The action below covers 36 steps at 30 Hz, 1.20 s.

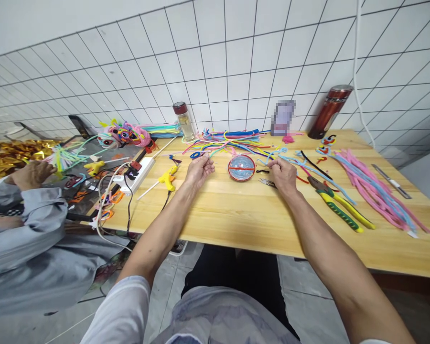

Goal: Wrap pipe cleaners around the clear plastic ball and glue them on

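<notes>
A round light-blue piece [241, 174] with a red rim and a red bar across it lies on the table between my hands. My left hand [199, 170] is closed to its left, beside a dark blue coil [195, 155]; whatever its fingers pinch is too small to make out. To the right of the round piece, my right hand [284, 175] is closed, fingers curled down close to a light blue pipe cleaner [261, 162]. I cannot tell what these fingers hold. Small snips [267, 182] lie partly under the right hand. Pliers [331, 198] with green and yellow handles rest farther right.
Loose pipe cleaners [229, 139] lie along the back, with a glass bottle [184, 120] and a red flask [329, 112]. At right are a pink bundle [370, 186] and a knife [392, 181]. Left are a yellow glue gun [169, 178], a power strip [138, 176] and another person's hand [34, 175].
</notes>
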Tool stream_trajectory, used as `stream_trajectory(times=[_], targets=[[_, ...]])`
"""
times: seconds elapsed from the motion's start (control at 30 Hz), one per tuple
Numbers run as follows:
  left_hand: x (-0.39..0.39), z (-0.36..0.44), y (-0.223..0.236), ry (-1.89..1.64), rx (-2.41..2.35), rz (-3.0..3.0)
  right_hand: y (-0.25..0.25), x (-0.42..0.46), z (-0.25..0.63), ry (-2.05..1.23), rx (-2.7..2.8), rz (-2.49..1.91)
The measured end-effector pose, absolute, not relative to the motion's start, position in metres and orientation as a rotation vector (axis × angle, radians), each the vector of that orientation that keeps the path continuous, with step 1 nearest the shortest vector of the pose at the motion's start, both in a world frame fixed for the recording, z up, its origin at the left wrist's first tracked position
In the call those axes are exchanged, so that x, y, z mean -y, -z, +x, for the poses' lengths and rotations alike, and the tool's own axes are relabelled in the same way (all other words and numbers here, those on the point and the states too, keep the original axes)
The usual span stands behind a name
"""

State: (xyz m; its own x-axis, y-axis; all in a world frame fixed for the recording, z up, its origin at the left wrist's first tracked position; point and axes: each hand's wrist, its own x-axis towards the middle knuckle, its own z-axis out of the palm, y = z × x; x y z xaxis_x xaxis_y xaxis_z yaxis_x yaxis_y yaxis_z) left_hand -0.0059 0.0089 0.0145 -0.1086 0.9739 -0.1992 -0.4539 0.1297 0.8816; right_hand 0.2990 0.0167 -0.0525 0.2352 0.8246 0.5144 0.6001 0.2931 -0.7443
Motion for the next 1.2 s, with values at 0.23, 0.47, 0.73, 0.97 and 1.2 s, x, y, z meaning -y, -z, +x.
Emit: stream_trajectory(times=[0.23, 0.47, 0.73, 0.97, 1.2], targets=[[-0.038, -0.005, -0.014, -1.391, -1.042, 0.643, 0.058, -0.021, 0.302, -0.239, 1.467, -1.399], [-0.047, 0.003, 0.004, -1.36, -1.083, 0.636, 0.057, -0.021, 0.302, -0.25, 1.47, -1.402], [-0.047, 0.001, 0.009, -1.353, -1.099, 0.65, 0.059, -0.021, 0.303, -0.239, 1.469, -1.395], [-0.05, -0.012, 0.001, -1.366, -1.174, 0.802, 0.057, -0.02, 0.302, -0.239, 1.474, -1.42], [-0.071, -0.021, -0.002, -1.261, -1.355, 1.172, 0.059, -0.021, 0.302, -0.256, 1.477, -1.402]])
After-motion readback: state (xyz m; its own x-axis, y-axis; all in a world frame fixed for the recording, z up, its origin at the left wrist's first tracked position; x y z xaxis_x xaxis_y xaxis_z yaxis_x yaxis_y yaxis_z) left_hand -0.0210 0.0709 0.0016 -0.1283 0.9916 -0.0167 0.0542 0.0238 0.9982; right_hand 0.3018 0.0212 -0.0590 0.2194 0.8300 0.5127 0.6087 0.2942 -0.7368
